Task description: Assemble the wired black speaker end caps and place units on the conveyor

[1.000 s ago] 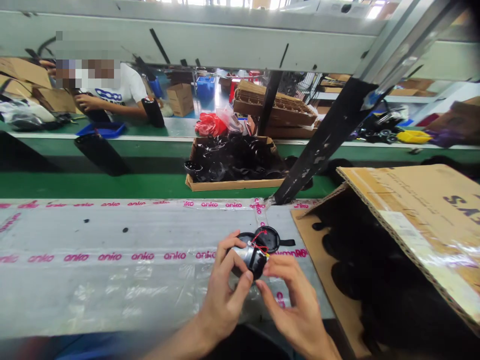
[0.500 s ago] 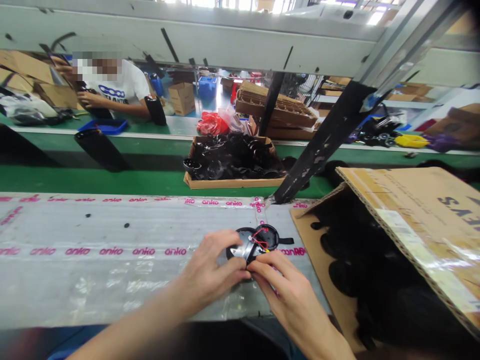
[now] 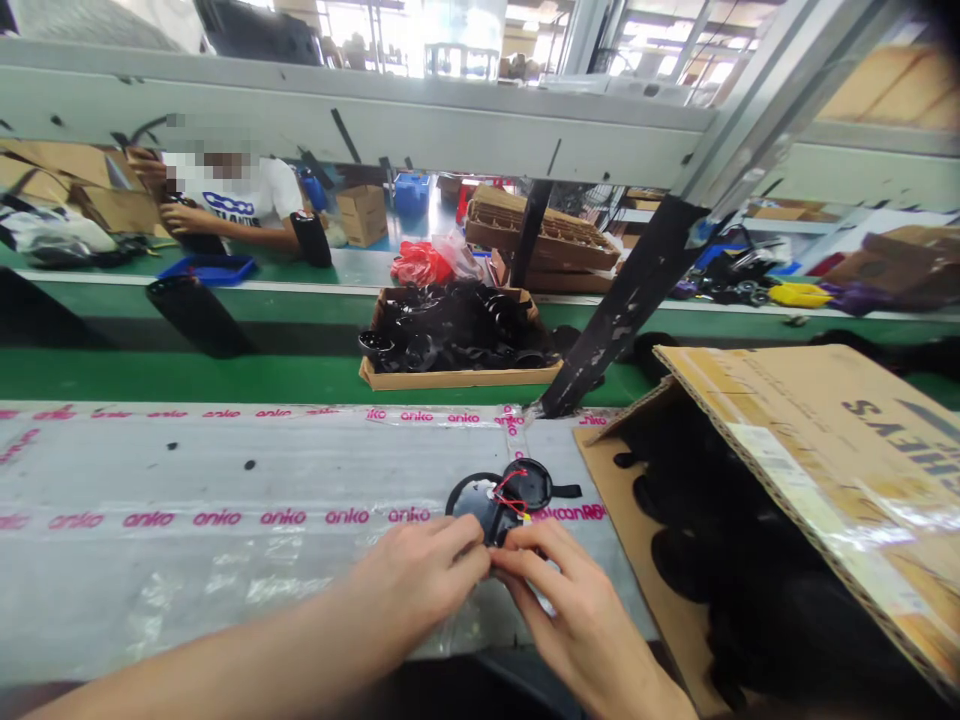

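Note:
A small round black part [image 3: 501, 495] with red wires and a second round black piece joined to it rests on the plastic-covered bench [image 3: 225, 540]. My left hand [image 3: 420, 580] grips its near left edge with curled fingers. My right hand [image 3: 577, 610] pinches the same part from the near right, fingertips meeting the left hand's. A short black strap sticks out to the part's right.
An open cardboard box [image 3: 810, 460] of black parts lies on its side at my right. Beyond a green belt [image 3: 187, 375] sits a tray [image 3: 457, 377] heaped with black parts. A slanted black post [image 3: 622, 300] rises behind. A person in a white shirt [image 3: 240, 200] works at far left.
Both hands have lowered the black part from raised and tilted to flat on the bench, and their fingers have closed together at its near edge. The view tilted up slightly.

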`<state>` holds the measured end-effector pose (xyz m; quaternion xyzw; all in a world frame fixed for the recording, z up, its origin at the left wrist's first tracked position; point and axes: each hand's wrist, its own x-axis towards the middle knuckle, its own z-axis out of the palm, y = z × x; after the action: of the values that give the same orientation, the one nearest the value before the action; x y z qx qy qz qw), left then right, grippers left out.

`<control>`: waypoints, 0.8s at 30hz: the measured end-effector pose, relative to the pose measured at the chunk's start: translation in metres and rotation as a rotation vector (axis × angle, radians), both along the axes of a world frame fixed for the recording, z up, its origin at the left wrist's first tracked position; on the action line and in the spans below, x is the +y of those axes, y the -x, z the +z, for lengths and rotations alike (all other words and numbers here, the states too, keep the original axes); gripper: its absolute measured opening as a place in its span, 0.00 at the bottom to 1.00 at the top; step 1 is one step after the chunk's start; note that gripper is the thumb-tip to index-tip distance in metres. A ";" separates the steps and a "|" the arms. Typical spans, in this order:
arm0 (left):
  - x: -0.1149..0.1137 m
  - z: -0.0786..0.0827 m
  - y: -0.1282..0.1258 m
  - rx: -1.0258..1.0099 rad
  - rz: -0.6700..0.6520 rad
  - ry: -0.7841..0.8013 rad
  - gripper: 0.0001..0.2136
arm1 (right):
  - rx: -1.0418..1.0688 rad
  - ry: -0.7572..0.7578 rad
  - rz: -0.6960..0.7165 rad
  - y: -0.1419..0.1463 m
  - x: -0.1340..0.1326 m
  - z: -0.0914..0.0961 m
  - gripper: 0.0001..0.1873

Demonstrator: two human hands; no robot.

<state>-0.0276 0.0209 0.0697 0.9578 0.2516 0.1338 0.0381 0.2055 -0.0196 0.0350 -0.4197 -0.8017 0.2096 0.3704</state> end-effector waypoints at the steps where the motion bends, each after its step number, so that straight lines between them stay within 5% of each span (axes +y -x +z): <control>1: 0.005 0.002 0.002 0.000 -0.025 0.018 0.11 | 0.042 0.016 0.005 -0.004 0.002 0.003 0.15; 7: 0.041 0.019 0.012 -0.040 -0.197 0.077 0.09 | 0.343 0.168 -0.167 -0.034 0.029 -0.004 0.06; 13: 0.047 0.032 0.020 0.049 -0.188 0.055 0.09 | 0.432 0.557 0.171 -0.027 0.036 -0.053 0.51; 18: 0.025 0.011 0.022 -0.003 -0.042 0.044 0.16 | 0.497 0.485 -0.044 0.004 0.030 -0.077 0.44; 24: 0.017 -0.008 0.029 -0.092 0.013 0.077 0.07 | 0.400 0.378 -0.082 0.013 0.036 -0.064 0.46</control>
<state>-0.0562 0.0384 0.0613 0.9467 0.2610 0.1680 0.0858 0.1921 0.0166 -0.0287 -0.4638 -0.6418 0.4187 0.4446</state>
